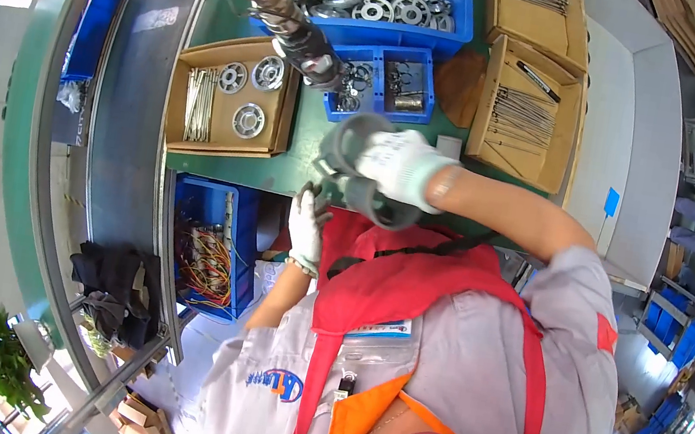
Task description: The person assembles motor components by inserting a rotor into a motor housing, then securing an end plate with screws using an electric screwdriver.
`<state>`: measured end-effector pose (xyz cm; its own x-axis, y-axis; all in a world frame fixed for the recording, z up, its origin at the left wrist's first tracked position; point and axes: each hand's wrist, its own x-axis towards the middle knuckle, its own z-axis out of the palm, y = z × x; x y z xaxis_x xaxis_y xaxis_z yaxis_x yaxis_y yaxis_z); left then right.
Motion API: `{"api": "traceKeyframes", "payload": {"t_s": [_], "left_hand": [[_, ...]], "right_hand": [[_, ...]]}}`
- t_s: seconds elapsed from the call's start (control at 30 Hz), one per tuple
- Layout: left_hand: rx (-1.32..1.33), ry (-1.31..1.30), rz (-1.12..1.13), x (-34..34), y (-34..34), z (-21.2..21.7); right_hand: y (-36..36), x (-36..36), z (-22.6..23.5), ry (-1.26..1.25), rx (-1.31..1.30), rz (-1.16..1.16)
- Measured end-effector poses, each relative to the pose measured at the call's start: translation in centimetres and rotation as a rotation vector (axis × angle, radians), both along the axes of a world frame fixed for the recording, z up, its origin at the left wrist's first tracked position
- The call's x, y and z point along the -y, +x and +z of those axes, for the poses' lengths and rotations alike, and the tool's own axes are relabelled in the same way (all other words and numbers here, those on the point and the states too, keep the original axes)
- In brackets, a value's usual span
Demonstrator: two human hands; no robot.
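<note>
In the head view, our right hand (398, 165) grips a grey ringed part (343, 141) (motion-blurred) above the green table (286, 175), nearer us than the divided blue tray (377, 115); our left hand (305, 230), fingers loosely spread, is just below it.

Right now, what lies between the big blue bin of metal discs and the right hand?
A small, divided blue tray lies between the big blue bin and the gloved right hand, as the head view shows.

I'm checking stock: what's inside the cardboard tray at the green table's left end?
The cardboard tray holds a bundle of slim metal rods and three round metal parts; whatever lies beneath them is covered.
</note>
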<state>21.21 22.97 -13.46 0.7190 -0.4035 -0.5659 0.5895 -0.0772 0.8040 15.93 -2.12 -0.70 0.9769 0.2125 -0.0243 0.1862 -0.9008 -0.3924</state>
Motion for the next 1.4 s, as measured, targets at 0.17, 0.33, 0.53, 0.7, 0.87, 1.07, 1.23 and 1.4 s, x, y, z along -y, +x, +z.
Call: {"api": "traceKeyframes", "payload": {"t_s": [0.17,0.33,0.53,0.7,0.87,1.07,1.23,1.4], "left_hand": [[-0.227,-0.058,0.162,-0.3,-1.4,0.5],[-0.42,-0.363,0.165,1.2,0.6,-0.4],[-0.246,-0.172,0.122,3.1,4.4,-0.1],[0.611,0.205,-0.094,5.6,1.7,7.2],[0.897,0.023,-0.311,10.5,0.2,7.7],[0.984,-0.153,-0.982,24.1,-6.3,9.2],[1.125,-0.319,-1.493,37.3,-15.0,8.7],[1.271,-0.319,-1.822,46.0,-21.0,5.8]], "right_hand": [[9.3,-4.5,-4.9,-0.156,-0.155,0.128],[12.4,-6.9,-10.6,-0.227,-0.08,0.093],[11.6,-3.9,-9.8,-0.142,-0.006,-0.008],[2.3,0.3,-6.0,0.347,0.632,-0.12],[-19.2,11.7,-2.1,0.444,0.661,-0.835],[-41.0,21.9,-12.5,0.197,0.155,-1.861],[-43.1,22.6,-26.6,0.164,-0.477,-1.322],[-38.6,22.5,-28.1,0.573,-0.26,-1.656]]}}
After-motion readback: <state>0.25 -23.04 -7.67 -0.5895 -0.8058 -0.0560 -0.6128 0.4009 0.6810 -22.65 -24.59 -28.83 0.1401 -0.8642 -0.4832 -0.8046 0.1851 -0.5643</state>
